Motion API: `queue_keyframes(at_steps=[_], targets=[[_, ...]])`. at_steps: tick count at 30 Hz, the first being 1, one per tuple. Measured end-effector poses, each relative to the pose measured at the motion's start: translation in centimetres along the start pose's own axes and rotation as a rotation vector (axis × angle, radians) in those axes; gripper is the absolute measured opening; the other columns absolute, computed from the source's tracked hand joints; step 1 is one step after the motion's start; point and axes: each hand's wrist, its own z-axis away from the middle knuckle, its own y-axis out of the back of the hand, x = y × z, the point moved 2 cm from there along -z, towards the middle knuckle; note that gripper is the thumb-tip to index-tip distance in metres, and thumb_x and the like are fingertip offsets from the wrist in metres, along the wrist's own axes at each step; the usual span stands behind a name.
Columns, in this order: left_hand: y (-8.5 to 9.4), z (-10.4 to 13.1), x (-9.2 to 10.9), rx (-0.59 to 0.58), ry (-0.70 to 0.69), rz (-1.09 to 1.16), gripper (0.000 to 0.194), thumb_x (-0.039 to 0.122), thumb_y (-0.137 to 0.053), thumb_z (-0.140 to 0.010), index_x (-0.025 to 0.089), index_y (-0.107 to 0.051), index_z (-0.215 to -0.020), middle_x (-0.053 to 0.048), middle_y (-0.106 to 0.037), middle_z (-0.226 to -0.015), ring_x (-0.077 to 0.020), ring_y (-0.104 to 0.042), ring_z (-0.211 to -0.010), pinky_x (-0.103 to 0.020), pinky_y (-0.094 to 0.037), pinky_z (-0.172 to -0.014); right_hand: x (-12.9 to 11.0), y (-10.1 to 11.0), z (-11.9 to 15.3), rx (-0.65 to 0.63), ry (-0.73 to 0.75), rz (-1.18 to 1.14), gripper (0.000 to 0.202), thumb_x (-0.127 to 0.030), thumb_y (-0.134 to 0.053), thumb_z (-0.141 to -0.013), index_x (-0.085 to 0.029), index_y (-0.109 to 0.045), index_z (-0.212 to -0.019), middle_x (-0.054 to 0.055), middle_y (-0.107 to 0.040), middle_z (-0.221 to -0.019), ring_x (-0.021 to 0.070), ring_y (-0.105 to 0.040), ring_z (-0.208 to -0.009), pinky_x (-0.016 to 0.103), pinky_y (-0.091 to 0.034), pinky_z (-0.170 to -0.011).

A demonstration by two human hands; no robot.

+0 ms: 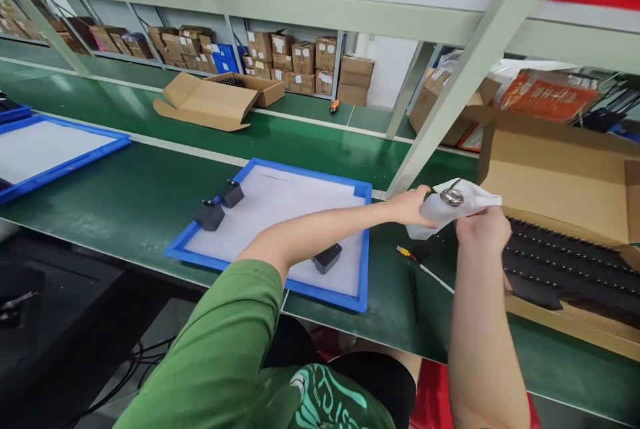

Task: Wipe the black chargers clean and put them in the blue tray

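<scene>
Green shirt [215,349] nearest, pale curly print [330,395] on the chest; can't make out the wording. White bag [477,197] is right of center, above the bench [140,195], between both hands. Left hand [414,206]: fingers part-curled round the bag's left end. Right hand [484,227]: fingers closed on its right edge. Shiny metal disc [452,197] shows at the bag. Left of it, blue-rimmed tray [369,249] with three black blocks [210,215]. Right, open carton [560,172] of black parts [565,265]. Far boxes [303,59] carry white labels, too small to read.
</scene>
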Motion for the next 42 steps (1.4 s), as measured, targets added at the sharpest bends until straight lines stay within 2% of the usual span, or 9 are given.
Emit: queue_keyframes(at_steps=[4,6,9,12,17,25,32,36,42], targets=[[5.7,9.1,-1.1,0.164,-0.070,-0.010,0.069,0.037,-0.070,-0.095,0.018,-0.038,-0.153,-0.015,-0.042,-0.165,-0.0284,-0.042,-0.153,-0.039,-0.035,-0.127,-3.7,1.1,2.2,0.084,-0.094,-0.227,0.049,-0.011,-0.033,-0.108,-0.016,-0.070,-0.077,0.010,-0.073,-0.101,0.0157,-0.073,-0.095,0.036,-0.062,-0.088],[7.3,16.1,-2.7,0.408,-0.048,-0.027,0.060,0.046,-0.062,-0.099,0.024,-0.040,-0.151,-0.013,-0.049,-0.158,-0.0295,-0.046,-0.150,-0.045,-0.035,-0.127,-5.3,1.5,4.9,0.106,-0.064,-0.306,0.061,-0.007,-0.024,-0.106,-0.020,-0.071,-0.070,0.012,-0.075,-0.107,0.0140,-0.073,-0.102,0.033,-0.060,-0.094],[5.8,25.7,-5.5,0.698,0.198,-0.070,0.074,0.051,-0.074,-0.090,0.027,-0.038,-0.150,-0.015,-0.053,-0.151,-0.0338,-0.053,-0.143,-0.053,-0.044,-0.120,-6.3,1.5,10.1,0.139,0.040,-0.373,0.039,-0.010,-0.043,-0.101,-0.016,-0.079,-0.090,0.010,-0.075,-0.118,0.0185,-0.069,-0.121,0.035,-0.054,-0.112],[1.0,29.9,-7.2,0.602,0.366,-0.071,0.085,0.045,-0.080,-0.084,0.024,-0.032,-0.152,-0.019,-0.053,-0.148,-0.0361,-0.060,-0.135,-0.055,-0.054,-0.108,-5.2,0.7,15.2,0.145,0.006,-0.324,0.030,-0.013,-0.053,-0.092,-0.012,-0.078,-0.108,0.006,-0.076,-0.113,0.0223,-0.068,-0.124,0.042,-0.044,-0.125],[-3.9,29.1,-6.1,0.837,0.413,-0.251,0.046,0.040,-0.076,-0.088,0.018,-0.056,-0.122,-0.017,-0.062,-0.121,-0.0345,-0.066,-0.117,-0.051,-0.058,-0.094,-2.3,1.2,20.9,0.236,-0.310,-0.210,0.029,-0.020,-0.070,-0.083,-0.011,-0.077,-0.110,0.009,-0.077,-0.114,0.0261,-0.070,-0.121,0.049,-0.042,-0.124],[-4.5,27.8,-5.5,0.850,0.525,-0.131,0.034,0.035,-0.077,-0.087,0.018,-0.061,-0.112,-0.011,-0.075,-0.100,-0.0299,-0.076,-0.090,-0.040,-0.059,-0.072,-2.0,1.6,24.0,0.112,-0.366,-0.072,0.025,-0.027,-0.075,-0.087,-0.019,-0.079,-0.110,0.006,-0.076,-0.118,0.0251,-0.068,-0.123,0.042,-0.051,-0.116],[-3.6,28.0,-3.1,0.818,0.450,0.184,0.024,0.036,-0.069,-0.094,0.018,-0.068,-0.110,-0.008,-0.079,-0.095,-0.0205,-0.079,-0.081,-0.030,-0.065,-0.074,-1.7,0.4,30.8,-0.543,0.219,0.290,0.037,-0.024,-0.053,-0.103,-0.027,-0.070,-0.136,0.009,-0.077,-0.123,0.0307,-0.074,-0.115,0.050,-0.061,-0.103],[-3.4,28.1,-1.4,0.818,0.339,0.613,0.026,0.031,-0.080,-0.085,0.015,-0.072,-0.105,-0.008,-0.081,-0.091,-0.0203,-0.079,-0.078,-0.024,-0.065,-0.069,-2.4,0.3,31.4,-0.735,0.441,0.554,0.061,-0.019,-0.050,-0.103,-0.023,-0.039,-0.163,0.014,-0.050,-0.160,0.0354,-0.049,-0.148,0.056,-0.049,-0.117],[-4.7,27.6,-0.3,0.761,0.102,0.711,0.028,0.029,-0.081,-0.089,0.020,-0.079,-0.116,-0.008,-0.079,-0.098,-0.0179,-0.077,-0.085,-0.022,-0.065,-0.074,-2.0,3.3,29.5,-0.685,-0.036,0.284,0.050,-0.040,-0.036,-0.111,-0.026,-0.047,-0.158,0.013,-0.063,-0.148,0.0298,-0.065,-0.133,0.044,-0.061,-0.105]])
